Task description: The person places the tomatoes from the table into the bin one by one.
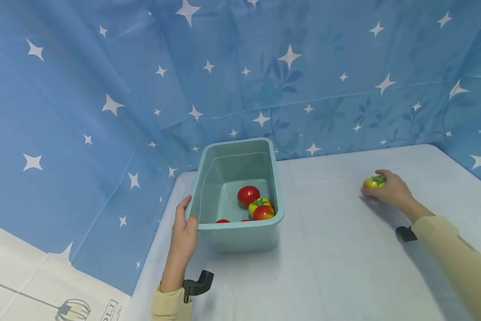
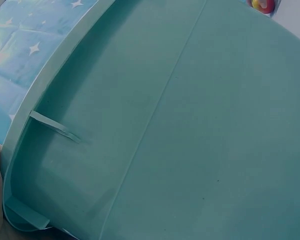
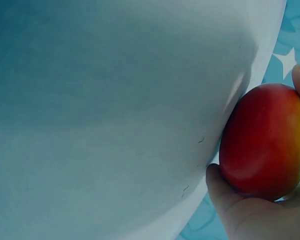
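Note:
My left hand grips the near left corner of a pale green plastic bin, thumb over its rim. The bin's outer wall fills the left wrist view, with only a sliver of that hand at the edge. Inside the bin lie several tomatoes: a red one, a yellow one with a green leafy top, and a red-and-yellow one. Others are partly hidden by the near rim. Far to the right, my right hand holds a red-and-yellow tomato with green leaves between thumb and fingers, close over the table.
The bin stands on the left part of a white-covered table. A blue curtain with white stars hangs along the back and left. Black wrist cameras sit on both wrists.

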`<action>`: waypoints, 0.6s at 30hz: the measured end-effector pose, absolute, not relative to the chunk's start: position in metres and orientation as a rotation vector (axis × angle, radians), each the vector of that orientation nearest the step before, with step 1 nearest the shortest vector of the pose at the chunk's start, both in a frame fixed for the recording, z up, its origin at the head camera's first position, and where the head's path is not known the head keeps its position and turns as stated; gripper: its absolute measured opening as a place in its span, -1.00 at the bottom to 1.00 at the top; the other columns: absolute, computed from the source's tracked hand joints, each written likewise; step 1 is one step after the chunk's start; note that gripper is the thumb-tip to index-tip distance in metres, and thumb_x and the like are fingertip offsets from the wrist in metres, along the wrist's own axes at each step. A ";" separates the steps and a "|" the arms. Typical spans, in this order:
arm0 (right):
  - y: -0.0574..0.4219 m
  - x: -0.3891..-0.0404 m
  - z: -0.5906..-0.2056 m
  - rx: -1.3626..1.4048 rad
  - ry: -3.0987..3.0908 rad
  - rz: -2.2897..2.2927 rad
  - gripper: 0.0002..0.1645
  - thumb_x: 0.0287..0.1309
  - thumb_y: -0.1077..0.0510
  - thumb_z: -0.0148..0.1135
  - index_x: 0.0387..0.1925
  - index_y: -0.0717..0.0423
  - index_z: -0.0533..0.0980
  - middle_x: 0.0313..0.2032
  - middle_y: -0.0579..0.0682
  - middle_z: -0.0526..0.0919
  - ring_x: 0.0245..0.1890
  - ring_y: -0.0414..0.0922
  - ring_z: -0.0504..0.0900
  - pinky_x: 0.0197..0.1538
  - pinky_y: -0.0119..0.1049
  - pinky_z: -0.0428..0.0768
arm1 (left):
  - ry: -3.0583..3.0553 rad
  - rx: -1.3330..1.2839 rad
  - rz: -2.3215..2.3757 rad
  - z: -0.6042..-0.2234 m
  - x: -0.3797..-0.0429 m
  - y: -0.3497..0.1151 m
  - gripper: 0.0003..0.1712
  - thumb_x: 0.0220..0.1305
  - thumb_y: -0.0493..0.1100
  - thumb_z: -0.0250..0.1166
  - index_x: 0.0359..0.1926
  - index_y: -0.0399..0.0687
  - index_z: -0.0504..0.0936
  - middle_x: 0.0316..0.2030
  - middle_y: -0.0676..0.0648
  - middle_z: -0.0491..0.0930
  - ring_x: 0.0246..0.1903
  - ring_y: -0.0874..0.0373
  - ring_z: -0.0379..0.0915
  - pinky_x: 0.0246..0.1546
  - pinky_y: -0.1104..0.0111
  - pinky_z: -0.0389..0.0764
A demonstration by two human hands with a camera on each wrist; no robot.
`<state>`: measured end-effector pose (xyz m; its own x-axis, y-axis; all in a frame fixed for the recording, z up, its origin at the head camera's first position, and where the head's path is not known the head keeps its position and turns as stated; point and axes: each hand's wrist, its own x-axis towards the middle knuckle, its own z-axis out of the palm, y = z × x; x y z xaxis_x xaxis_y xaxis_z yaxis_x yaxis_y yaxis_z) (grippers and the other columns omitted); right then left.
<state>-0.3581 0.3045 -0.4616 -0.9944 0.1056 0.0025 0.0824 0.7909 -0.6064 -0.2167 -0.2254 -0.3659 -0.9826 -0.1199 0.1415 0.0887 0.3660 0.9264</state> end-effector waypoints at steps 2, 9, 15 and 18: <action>0.305 -0.356 -0.462 -0.165 -2.937 0.996 0.26 -0.13 -0.34 0.22 0.29 0.44 -0.08 0.06 0.52 0.10 -0.04 0.36 0.19 -0.07 0.26 0.27 | -2.440 0.026 -1.677 -0.370 -0.219 -0.228 -0.36 0.25 -0.30 -0.26 0.37 0.11 -0.01 0.31 0.03 0.04 0.22 0.06 0.09 0.11 0.05 0.18; 0.307 -0.355 -0.460 -0.241 -2.894 1.048 0.36 -0.20 -0.41 0.23 0.26 0.51 -0.10 0.04 0.50 0.13 -0.08 0.32 0.22 -0.09 0.20 0.32 | -2.425 -0.007 -1.665 -0.386 -0.228 -0.234 -0.37 0.26 -0.25 -0.25 0.35 0.23 0.00 0.30 0.10 0.04 0.22 0.12 0.09 0.12 0.06 0.18; 0.300 -0.357 -0.441 -0.181 -2.828 1.132 0.35 -0.19 -0.44 0.19 0.29 0.45 -0.11 0.09 0.47 0.12 -0.04 0.30 0.21 -0.10 0.18 0.32 | -2.431 -0.010 -1.636 -0.386 -0.228 -0.234 -0.36 0.26 -0.25 -0.26 0.35 0.26 -0.01 0.31 0.12 0.03 0.22 0.12 0.08 0.12 0.04 0.18; 0.292 -0.356 -0.427 -0.138 -2.824 1.223 0.32 -0.15 -0.40 0.20 0.32 0.38 -0.15 0.13 0.45 0.09 -0.01 0.30 0.18 -0.08 0.18 0.32 | -2.437 -0.008 -1.628 -0.385 -0.228 -0.234 -0.36 0.26 -0.25 -0.26 0.35 0.26 -0.01 0.31 0.12 0.03 0.22 0.13 0.07 0.12 0.04 0.16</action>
<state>-0.3561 0.2923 -0.4271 -0.9941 0.1062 0.0199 0.0581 0.6810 -0.7300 -0.2277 -0.2341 -0.3849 -0.9779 -0.1118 0.1769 0.1206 0.3896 0.9131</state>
